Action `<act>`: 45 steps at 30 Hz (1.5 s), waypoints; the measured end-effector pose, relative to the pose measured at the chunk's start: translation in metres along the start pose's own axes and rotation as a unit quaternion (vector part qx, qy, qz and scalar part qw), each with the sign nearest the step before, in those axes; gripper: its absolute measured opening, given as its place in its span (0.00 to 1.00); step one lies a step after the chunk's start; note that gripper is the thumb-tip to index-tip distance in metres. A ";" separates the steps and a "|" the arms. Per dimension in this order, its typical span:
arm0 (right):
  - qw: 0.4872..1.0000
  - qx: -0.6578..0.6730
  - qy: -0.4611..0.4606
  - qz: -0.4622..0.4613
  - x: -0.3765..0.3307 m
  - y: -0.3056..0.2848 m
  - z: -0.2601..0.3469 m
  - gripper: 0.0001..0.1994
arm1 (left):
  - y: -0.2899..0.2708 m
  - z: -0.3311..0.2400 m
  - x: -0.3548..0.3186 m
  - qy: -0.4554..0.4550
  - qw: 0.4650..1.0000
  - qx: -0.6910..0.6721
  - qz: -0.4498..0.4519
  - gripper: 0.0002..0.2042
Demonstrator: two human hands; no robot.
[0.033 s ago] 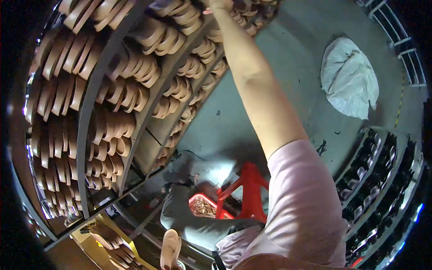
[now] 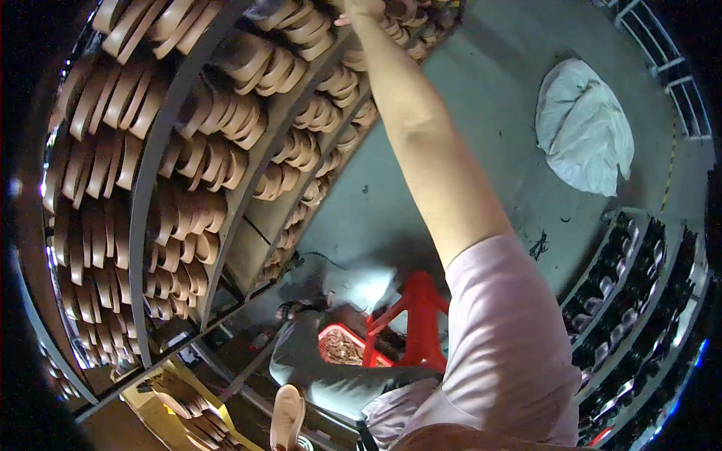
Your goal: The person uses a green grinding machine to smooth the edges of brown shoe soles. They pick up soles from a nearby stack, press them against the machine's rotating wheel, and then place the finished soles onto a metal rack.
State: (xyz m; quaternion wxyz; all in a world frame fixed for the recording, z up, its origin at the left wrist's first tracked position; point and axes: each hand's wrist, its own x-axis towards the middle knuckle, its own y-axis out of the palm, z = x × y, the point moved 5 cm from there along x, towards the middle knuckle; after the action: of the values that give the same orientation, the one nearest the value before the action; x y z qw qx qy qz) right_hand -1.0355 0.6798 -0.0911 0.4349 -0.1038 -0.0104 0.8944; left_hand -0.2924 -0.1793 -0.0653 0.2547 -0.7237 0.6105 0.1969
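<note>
My right arm, in a pale pink sleeve, stretches far forward to the top edge of the view. There my right hand [image 2: 364, 9] is beside the tan shoe soles [image 2: 308, 30] on the rack's far part. The picture's edge cuts the hand off; one fingertip pokes out to its left, and whatever the hand may hold is hidden. My left hand is out of view. Rows of curved tan soles fill the dark-framed rack [image 2: 147, 173] on the left. One larger tan sole [image 2: 286, 416] shows by itself at the bottom, near my grey trousers [image 2: 331, 383].
A yellow-edged box [image 2: 154, 421] with several soles sits at lower left. Below my arm are a red plastic stool [image 2: 421, 323] and a red basket [image 2: 376, 359] of brown pieces. A white sack [image 2: 583, 128] lies on the floor; racks of dark shoes [image 2: 632, 316] stand right.
My right hand has shifted very slightly left along the rack, and the view has tilted a little. Nothing else visibly differs.
</note>
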 end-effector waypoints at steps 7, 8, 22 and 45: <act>0.986 -0.072 -0.135 0.059 0.090 0.014 -0.040 0.30 | 0.034 -0.030 0.016 0.084 0.992 0.071 0.064 0.13; 0.985 0.140 -0.086 0.057 0.110 0.000 -0.051 0.28 | 0.063 -0.009 0.013 0.055 0.993 0.079 0.071 0.14; 0.963 -0.114 -0.216 -0.110 0.041 0.024 -0.041 0.19 | 0.111 0.033 -0.170 0.360 0.693 0.618 0.091 0.20; 0.867 -0.283 -0.355 -0.207 0.018 0.058 -0.051 0.09 | 0.119 0.041 -0.200 0.425 0.626 0.633 0.162 0.22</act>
State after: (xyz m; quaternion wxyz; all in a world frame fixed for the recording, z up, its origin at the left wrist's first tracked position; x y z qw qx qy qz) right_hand -1.0811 0.6539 -0.1503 0.5289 0.1065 -0.4376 0.7194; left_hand -0.4436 -0.0126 0.0059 0.3267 -0.2767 0.7325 -0.5293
